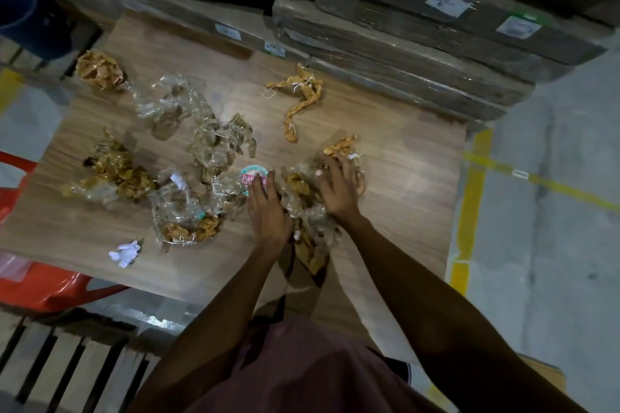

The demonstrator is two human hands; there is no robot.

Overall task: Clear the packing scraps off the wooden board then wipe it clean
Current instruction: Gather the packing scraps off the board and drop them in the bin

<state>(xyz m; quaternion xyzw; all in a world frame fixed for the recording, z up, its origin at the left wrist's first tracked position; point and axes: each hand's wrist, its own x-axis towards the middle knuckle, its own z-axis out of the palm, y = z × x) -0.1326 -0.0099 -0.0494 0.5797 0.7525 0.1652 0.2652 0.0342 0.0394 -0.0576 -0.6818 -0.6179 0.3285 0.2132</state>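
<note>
A wooden board (396,157) lies in front of me, strewn with crumpled clear plastic wrap (174,104) and brown tape scraps (115,171). My left hand (266,208) rests with straight fingers on a round pink and teal label (250,174). My right hand (337,186) curls its fingers over a pile of plastic and brown tape (307,211) near the board's front middle. A twisted brown tape strip (303,97) lies farther back. A brown tape ball (99,70) sits at the far left corner. A small white paper wad (124,253) lies near the front left.
Stacked wrapped cardboard boxes (402,54) stand along the board's far edge. A blue container (23,17) is at the far left, a red plastic item (37,288) at the near left. Grey floor with yellow lines (469,198) runs on the right. A wooden pallet (67,369) lies below left.
</note>
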